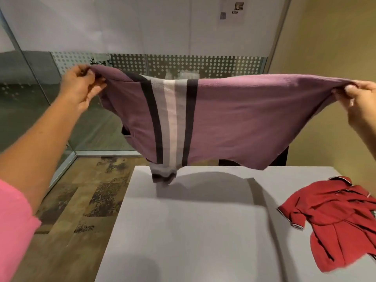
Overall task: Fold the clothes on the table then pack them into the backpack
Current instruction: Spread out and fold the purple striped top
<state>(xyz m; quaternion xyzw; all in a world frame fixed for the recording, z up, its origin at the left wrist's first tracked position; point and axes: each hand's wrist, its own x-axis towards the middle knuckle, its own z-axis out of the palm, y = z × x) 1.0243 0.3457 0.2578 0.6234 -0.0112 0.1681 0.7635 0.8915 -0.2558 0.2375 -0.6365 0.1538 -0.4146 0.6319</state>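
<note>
Quick count, going off the grey table [203,231] as the reference. Two garments total: one purple shirt [234,123] with a striped band, held up above the table's far edge, and one red polo shirt [335,222] lying crumpled on the table's right side. Two hands: the left hand [81,86] up past the table's far left corner and the right hand [360,98] above its far right, each pinching one end of the purple one. One table. One paper sheet [234,10] on the wall well beyond the table. One pink sleeve [14,231] left of the table.
</note>
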